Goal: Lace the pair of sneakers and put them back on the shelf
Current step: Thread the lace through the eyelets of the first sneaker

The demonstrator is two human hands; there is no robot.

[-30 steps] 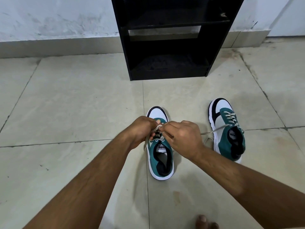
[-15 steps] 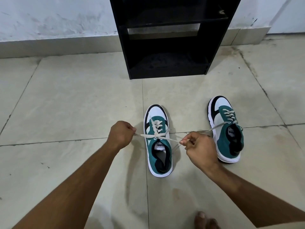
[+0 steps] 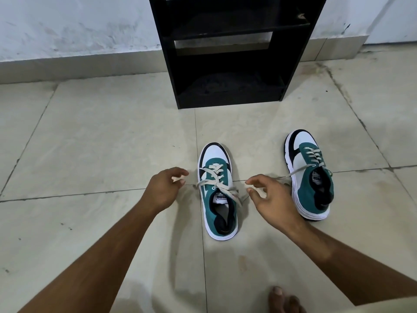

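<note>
The near sneaker [image 3: 217,195] sat on the tiled floor [image 3: 90,143], right in the middle of the view, its long axis running away from the person: white toe aimed at the black shelf [image 3: 225,64], heel opening nearest the camera. Its cream lace [image 3: 216,179] crossed the eyelets and met in a knot over the tongue, one loose end trailing left, the other lying off to the right across the collar.

The left hand [image 3: 163,190] hovered just beside the shoe's left flank, fingers loosely spread, gripping nothing. The right hand [image 3: 270,197] hung just to the shoe's right, thumb and forefinger apart, fingers relaxed, nothing pinched, the lace end lying close by its thumb.

The second sneaker [image 3: 308,175] stood farther right, between the right hand and the tile seam, toe also toward the wall but angled a little left, and it looked tipped, showing its white sole edge. One strand of its lace [image 3: 295,171] stretched out toward the right hand.

The shelf stood against the wall [image 3: 79,23] beyond both shoes, well apart from them; its lowest compartment looked dark and held no shoe, and so did the tier above it. A bare foot [image 3: 284,300] peeked in at the bottom edge.
</note>
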